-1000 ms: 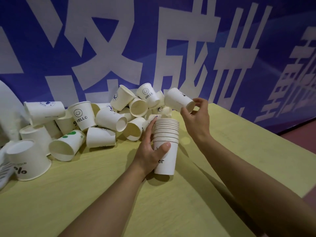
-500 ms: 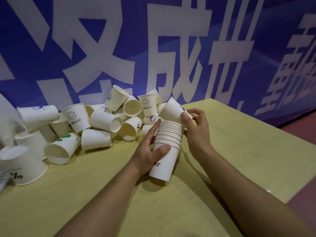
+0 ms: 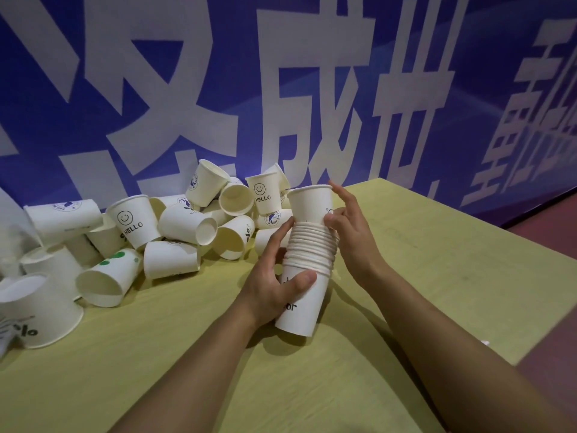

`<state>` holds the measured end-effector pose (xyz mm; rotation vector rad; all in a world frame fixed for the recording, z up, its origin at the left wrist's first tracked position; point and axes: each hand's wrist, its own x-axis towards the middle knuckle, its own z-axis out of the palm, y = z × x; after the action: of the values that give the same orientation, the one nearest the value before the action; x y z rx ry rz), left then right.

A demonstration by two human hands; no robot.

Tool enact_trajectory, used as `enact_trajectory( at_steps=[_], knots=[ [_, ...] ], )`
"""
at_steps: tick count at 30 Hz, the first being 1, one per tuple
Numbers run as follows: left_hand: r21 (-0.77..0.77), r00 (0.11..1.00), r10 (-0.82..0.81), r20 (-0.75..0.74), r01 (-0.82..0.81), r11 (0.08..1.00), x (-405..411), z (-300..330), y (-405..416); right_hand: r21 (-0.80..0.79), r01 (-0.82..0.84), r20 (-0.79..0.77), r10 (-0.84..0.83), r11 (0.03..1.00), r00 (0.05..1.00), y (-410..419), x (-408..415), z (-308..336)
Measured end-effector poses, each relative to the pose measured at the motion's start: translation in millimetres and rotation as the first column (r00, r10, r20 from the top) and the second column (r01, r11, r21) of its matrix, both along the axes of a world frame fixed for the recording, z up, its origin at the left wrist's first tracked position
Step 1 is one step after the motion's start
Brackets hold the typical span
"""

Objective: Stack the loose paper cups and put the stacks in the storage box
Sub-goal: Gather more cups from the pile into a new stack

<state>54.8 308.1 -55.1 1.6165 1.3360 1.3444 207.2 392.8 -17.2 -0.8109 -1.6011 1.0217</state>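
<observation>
White paper covered most of the left side of the yellow-green desk (image 3: 437, 276), where a heap of loose cups (image 3: 175, 232) was piled against the blue banner (image 3: 281, 73) with its large white characters. An upside-down cup (image 3: 37, 310) was seen at the near left edge, and beside it a cup with green dots (image 3: 107, 278) was laid on its side, mouth toward the near edge. Two cups marked HELLO with a smiley, one (image 3: 134, 220) at the left of the heap and another (image 3: 263, 195) farther right, were stood upright among the tumbled ones.

To the right of the heap, a stack of nested cups (image 3: 304, 270) was held slightly tilted above the desk. It was gripped by the left hand (image 3: 271, 282), the thumb curled across its front and the fingers wrapped behind its rims. A top cup (image 3: 309, 204) was seated only partway into the stack, and it was pinched by the right hand (image 3: 349, 232) at its right side, with the upper fingers spread. The storage box could not be seen.
</observation>
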Motion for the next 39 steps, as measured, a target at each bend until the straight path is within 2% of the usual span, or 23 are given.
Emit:
enact_trajectory(
  at_steps=[3, 7, 15, 17, 20, 24, 26, 30, 39],
  knots=[
    [0.021, 0.997, 0.068, 0.034, -0.068, 0.997, -3.1, -0.5, 0.5, 0.038, 0.036, -0.089, -0.032, 0.999, 0.996, -0.1, 2.3, -1.1],
    [0.063, 0.988, 0.155, -0.01, -0.154, 0.986, -7.1, 5.4, -4.9, 0.108, 0.031, -0.028, -0.028, 0.994, 0.999, -2.2, -2.5, -7.8],
    [0.052, 0.937, 0.237, -0.256, -0.231, 0.972, -26.8, 27.2, -35.2, 0.185, -0.07, -0.043, 0.079, 0.98, 0.996, -10.3, -7.0, -6.4],
    [0.061, 0.913, 0.274, -0.304, -0.268, 0.961, -34.4, 30.3, -47.6, 0.241, -0.059, 0.023, 0.055, 0.969, 0.998, -11.5, -11.4, -12.3],
    [0.116, 0.88, 0.381, -0.285, -0.363, 0.924, -45.2, 30.0, -70.2, 0.309, 0.027, 0.257, -0.111, 0.951, 0.96, -7.7, -21.5, -25.0],
    [0.191, 0.825, 0.485, -0.29, -0.447, 0.874, -50.2, 23.5, -88.3, 0.274, 0.013, 0.596, -0.18, 0.962, 0.782, 2.7, -27.4, -34.3],
    [0.216, 0.812, 0.516, -0.272, -0.471, 0.855, -49.5, 20.0, -90.5, 0.24, -0.022, 0.682, -0.152, 0.971, 0.715, 8.3, -29.3, -37.8],
    [0.224, 0.813, 0.519, -0.265, -0.471, 0.853, -44.8, 18.1, -91.5, 0.266, 0.007, 0.657, -0.187, 0.964, 0.73, 11.0, -33.2, -38.6],
    [0.226, 0.821, 0.509, -0.26, -0.461, 0.858, -43.8, 18.1, -91.9, 0.265, -0.079, 0.661, -0.121, 0.961, 0.74, -8.7, -38.1, -31.1]
  ],
)
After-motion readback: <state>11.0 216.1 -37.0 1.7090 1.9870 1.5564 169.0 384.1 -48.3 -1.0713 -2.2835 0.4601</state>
